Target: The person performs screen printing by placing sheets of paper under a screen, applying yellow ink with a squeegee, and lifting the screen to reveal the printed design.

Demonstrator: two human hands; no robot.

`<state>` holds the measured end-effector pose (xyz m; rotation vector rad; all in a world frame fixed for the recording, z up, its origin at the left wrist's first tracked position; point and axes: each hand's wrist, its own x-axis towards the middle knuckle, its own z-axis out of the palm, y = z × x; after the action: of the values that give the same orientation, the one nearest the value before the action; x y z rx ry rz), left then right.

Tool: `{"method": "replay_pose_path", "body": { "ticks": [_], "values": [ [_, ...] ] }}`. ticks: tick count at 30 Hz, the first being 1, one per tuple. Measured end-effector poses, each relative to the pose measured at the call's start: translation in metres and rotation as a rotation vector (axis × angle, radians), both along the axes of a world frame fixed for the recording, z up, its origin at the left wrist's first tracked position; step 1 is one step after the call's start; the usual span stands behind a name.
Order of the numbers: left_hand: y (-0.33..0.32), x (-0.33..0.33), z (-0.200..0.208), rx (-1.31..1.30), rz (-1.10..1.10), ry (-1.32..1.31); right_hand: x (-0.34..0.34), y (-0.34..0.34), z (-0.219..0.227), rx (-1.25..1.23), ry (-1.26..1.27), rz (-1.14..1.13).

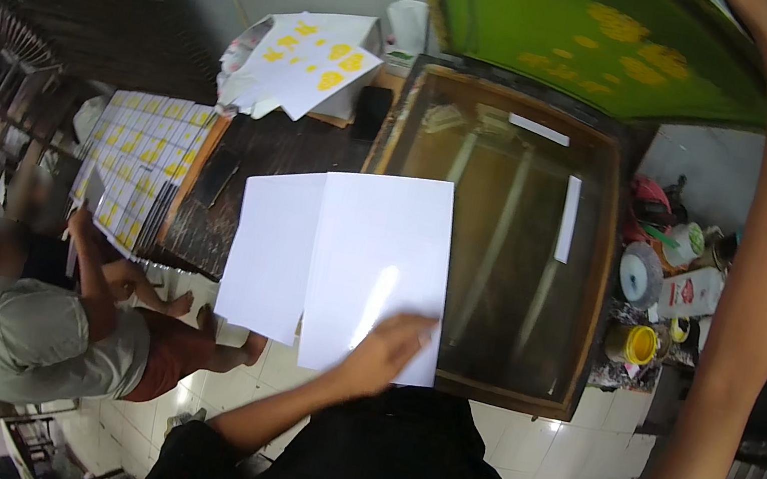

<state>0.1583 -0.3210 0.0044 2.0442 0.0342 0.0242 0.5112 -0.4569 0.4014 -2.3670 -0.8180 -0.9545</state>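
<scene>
A stack of white paper (382,249) lies across the left part of a glass-topped wooden printing table. My left hand (397,343) is on its near right part, with the fingers curled in at the top sheet's right edge. Beside it on the left rests another white sheet or stack (270,251). A green printing screen (522,19) with yellow flower-like patches is tilted up over the table's far side. Reaching far up on the right, my right hand (762,11) grips the edge of the screen's frame; its fingertips are mostly cut off by the picture's edge.
The glass table (497,289) has two thin white strips on it. Yellow-printed sheets (307,59) lie far left. Paint tubs (632,343) and bottles crowd the right. At left, a person (48,336) stands by a rack of printed sheets (138,158).
</scene>
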Motion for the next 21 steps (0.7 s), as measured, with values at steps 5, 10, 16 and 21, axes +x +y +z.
{"method": "replay_pose_path", "body": {
  "ticks": [5, 10, 16, 21],
  "values": [
    [0.052, 0.134, -0.015, 0.824, 0.006, 0.112, -0.001, 0.001, 0.001, -0.029, -0.054, -0.004],
    [0.01, 0.25, -0.023, 0.828, -0.172, 0.069, 0.008, -0.007, 0.005, -0.039, -0.026, 0.106],
    [-0.043, 0.332, -0.018, 0.871, -0.233, 0.091, 0.025, -0.015, 0.009, -0.106, -0.003, 0.107],
    [-0.052, 0.356, -0.016, 0.901, -0.244, 0.159, 0.04, -0.002, 0.011, -0.201, -0.174, 0.074]
  ]
}}
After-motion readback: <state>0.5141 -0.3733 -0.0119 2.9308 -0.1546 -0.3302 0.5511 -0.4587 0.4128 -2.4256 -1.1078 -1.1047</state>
